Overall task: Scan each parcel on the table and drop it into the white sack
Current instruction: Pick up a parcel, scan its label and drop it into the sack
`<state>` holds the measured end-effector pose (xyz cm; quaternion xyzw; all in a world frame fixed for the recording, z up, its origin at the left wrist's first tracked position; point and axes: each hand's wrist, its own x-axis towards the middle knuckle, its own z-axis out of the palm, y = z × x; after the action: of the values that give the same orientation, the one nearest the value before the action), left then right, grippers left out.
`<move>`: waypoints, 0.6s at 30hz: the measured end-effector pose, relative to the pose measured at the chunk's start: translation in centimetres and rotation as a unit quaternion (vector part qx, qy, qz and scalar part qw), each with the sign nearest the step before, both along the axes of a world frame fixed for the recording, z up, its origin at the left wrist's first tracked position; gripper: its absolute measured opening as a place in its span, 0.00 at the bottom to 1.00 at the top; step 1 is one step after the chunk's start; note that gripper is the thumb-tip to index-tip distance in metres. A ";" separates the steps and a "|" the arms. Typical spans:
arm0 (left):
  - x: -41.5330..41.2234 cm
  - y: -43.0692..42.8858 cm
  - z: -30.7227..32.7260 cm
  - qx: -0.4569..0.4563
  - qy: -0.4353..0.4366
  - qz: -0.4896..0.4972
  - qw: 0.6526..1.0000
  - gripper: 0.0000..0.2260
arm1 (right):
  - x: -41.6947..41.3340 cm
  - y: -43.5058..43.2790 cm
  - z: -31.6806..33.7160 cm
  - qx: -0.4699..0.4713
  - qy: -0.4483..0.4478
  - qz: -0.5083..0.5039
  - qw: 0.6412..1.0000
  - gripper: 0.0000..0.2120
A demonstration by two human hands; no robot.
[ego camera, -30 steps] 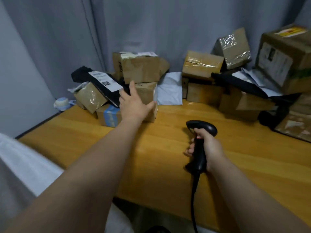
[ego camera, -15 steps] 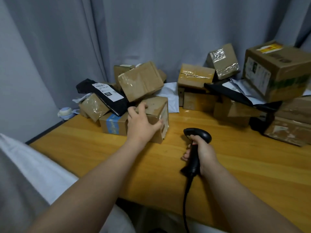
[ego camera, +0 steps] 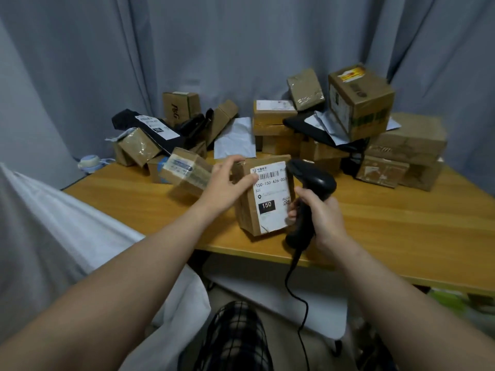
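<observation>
Head view: nearest us, below the labelled parcel (ego camera: 267, 204), our checked trouser knee (ego camera: 235, 336) shows. The white sack (ego camera: 67, 236) hangs well to the parcel's left. Our left hand (ego camera: 227, 183) grips the parcel's upper left corner, fingers over the top and thumb on the label. The parcel stands upright near the front edge of the worktop (ego camera: 401, 231), label toward us; we cannot tell whether its base touches the wood. Just right of the parcel, our right hand (ego camera: 318, 212) is wrapped round the handle of the black scanner (ego camera: 313, 179), whose head sits at the parcel's top right corner. A blurred taped box (ego camera: 187, 170) lies just left of the parcel. Behind the parcel, brown boxes (ego camera: 359, 103) and a black mailer (ego camera: 150, 129) are heaped against the grey curtain (ego camera: 241, 49).
</observation>
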<state>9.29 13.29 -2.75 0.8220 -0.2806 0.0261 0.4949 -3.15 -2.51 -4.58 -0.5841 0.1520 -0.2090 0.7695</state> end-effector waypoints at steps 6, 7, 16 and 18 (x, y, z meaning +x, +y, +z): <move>-1.4 0.2 0.4 -0.042 0.008 -0.015 0.999 0.15 | -1.4 -0.4 -0.8 -0.170 -0.021 -0.026 0.985 0.05; -1.4 0.3 0.5 -0.047 0.021 -0.015 0.999 0.14 | -1.4 -0.5 -1.1 -0.188 -0.030 -0.024 0.981 0.08; -0.9 0.5 0.1 -0.095 0.064 0.026 0.993 0.12 | -1.2 -4.2 -1.4 -0.221 -0.020 -0.057 0.973 0.15; -0.9 0.1 0.3 -0.087 0.065 0.025 0.994 0.12 | -0.9 -5.3 -1.2 -0.207 0.002 -0.050 0.977 0.16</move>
<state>8.36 13.44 -2.46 0.7824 -0.2243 0.0094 0.5809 -4.07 -7.76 -5.83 -0.7228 0.1360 -0.2728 0.6202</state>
